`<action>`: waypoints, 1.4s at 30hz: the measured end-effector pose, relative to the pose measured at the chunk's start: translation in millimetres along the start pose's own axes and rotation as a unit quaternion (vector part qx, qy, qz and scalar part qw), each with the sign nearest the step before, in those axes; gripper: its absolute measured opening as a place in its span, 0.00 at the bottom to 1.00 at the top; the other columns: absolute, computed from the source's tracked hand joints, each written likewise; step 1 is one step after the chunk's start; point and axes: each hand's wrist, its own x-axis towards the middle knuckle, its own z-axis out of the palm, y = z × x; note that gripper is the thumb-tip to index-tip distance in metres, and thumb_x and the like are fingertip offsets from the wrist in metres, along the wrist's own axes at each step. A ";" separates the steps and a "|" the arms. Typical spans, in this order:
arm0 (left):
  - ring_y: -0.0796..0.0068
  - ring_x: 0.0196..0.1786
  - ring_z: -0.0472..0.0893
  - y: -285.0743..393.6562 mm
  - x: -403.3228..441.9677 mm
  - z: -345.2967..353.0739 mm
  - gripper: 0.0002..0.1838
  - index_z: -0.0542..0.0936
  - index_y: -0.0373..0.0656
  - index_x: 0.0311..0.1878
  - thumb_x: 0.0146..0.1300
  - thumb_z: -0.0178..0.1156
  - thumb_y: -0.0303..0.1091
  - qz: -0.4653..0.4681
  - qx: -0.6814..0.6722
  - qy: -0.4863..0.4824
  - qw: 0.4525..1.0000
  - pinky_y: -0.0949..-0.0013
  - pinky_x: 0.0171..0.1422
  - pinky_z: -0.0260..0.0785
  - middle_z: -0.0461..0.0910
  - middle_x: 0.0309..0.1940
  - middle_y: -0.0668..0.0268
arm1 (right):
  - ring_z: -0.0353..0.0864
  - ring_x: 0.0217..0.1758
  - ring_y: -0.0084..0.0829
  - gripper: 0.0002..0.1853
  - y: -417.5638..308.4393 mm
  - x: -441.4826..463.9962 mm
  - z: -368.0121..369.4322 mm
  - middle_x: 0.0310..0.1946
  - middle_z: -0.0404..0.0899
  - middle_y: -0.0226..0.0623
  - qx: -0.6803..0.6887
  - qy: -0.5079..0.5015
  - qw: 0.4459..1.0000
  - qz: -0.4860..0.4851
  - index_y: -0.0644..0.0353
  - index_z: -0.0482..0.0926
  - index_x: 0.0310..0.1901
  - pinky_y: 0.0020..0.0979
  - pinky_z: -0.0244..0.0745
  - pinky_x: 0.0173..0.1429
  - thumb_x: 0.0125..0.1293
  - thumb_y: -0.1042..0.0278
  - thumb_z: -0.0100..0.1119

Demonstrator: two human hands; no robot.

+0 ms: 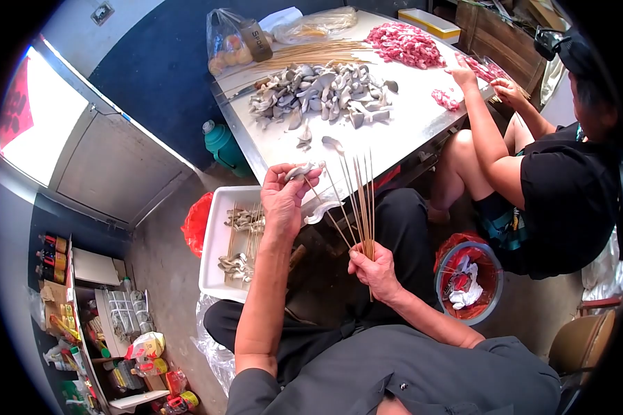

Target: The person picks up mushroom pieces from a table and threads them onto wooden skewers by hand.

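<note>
My left hand (284, 197) pinches a grey oyster mushroom (300, 171) beside the tip of a bamboo skewer. My right hand (377, 271) is closed around a fanned bundle of bamboo skewers (364, 214), their points upward. Between the hands a pale mushroom piece (321, 212) hangs near one skewer; whether it is pierced I cannot tell. Another mushroom (333, 144) appears at the table's near edge, by the skewer tips. A large heap of oyster mushrooms (318, 93) lies on the white table (270, 149). Below my left forearm, a white tray (212, 238) holds mushroom skewers (239, 266).
Loose skewers (304, 53) lie behind the heap, near a plastic bag (230, 52). Raw meat (405, 45) is piled at the far right, where a co-worker (554, 180) handles meat. A lined bucket (469, 318) stands right of my knee, a teal jug (225, 146) left of the table.
</note>
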 end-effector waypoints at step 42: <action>0.80 0.30 0.80 -0.2 66.1 11.6 0.03 0.78 0.37 0.35 0.57 0.59 0.21 0.034 0.396 -0.109 0.911 0.73 0.35 0.71 0.80 0.27 0.67 | 0.63 0.16 0.12 0.04 -12.2 3.9 -7.7 0.20 0.75 0.27 0.013 0.028 0.999 -0.028 0.59 0.75 0.36 0.16 0.56 0.20 0.67 0.70 0.56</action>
